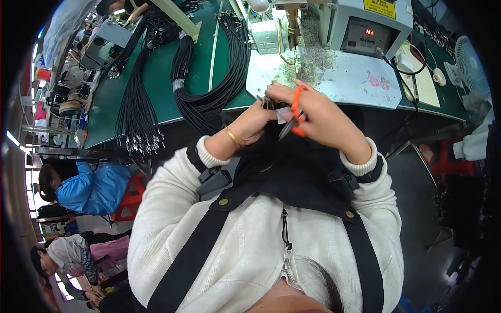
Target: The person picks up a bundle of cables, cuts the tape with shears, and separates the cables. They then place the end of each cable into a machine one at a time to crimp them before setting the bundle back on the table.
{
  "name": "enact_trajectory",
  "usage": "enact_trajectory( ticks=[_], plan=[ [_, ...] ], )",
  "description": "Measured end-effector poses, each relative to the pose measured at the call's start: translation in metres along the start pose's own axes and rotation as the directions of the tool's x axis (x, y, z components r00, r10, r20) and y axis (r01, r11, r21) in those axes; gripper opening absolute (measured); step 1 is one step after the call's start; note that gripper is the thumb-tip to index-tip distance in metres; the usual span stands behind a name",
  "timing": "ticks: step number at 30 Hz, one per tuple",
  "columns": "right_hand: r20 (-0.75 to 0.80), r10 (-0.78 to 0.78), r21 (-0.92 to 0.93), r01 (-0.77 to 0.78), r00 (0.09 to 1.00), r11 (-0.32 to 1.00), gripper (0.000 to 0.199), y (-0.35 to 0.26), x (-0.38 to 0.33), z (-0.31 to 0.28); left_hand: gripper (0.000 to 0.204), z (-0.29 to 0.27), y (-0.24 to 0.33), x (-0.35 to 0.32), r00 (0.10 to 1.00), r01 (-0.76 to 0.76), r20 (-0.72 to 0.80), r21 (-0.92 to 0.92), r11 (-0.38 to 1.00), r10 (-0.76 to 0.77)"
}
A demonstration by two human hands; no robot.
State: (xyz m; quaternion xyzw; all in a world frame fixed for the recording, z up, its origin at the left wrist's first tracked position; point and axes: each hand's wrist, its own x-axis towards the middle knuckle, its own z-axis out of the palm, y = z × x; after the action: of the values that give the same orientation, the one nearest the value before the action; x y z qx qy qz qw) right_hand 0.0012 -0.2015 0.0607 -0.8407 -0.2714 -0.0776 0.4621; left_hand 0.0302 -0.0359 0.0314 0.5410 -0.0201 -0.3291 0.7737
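Note:
Both my hands meet close above the dark apron, at the front edge of the bench. My right hand (324, 116) is closed around orange-handled scissors (298, 101), their grey metal part pointing down toward me. Fingers of my left hand (250, 124) are wrapped round a bunch of dark cable ends (267, 103) with small metallic tips. A small whitish piece of tape or film (284, 115) shows between the hands, beside the scissors. My right fingertips reach over the bunch and touch it. The lower part of the bunch is lost against the black apron.
Tied bundles of black cables (214, 99) lie on the green bench (107, 117) to the left, some hanging over its edge. Ahead stands a machine with a copper-coloured head (293, 31) over a white plate (360, 88). A grey control box (365, 34) sits right of it. Other people work at left.

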Motion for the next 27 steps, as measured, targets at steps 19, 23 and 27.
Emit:
enact_trajectory(
  ticks=[19,23,27],
  plan=[
    [-0.307,0.5,0.508,-0.304,0.81,0.806,0.02,0.042,-0.017,0.027,0.017,-0.009,-0.017,0.02,0.993,-0.102,-0.051,0.131,0.986,0.11],
    [-0.322,0.455,0.402,-0.315,0.83,0.86,0.016,0.045,-0.018,0.037,0.014,-0.01,-0.013,0.02,0.979,-0.142,-0.134,0.109,0.984,0.156],
    [-0.546,0.127,0.009,-0.146,0.828,0.989,0.018,0.048,-0.013,0.042,0.012,-0.008,-0.005,0.018,0.965,-0.145,-0.204,0.114,0.983,0.166]
  ],
)
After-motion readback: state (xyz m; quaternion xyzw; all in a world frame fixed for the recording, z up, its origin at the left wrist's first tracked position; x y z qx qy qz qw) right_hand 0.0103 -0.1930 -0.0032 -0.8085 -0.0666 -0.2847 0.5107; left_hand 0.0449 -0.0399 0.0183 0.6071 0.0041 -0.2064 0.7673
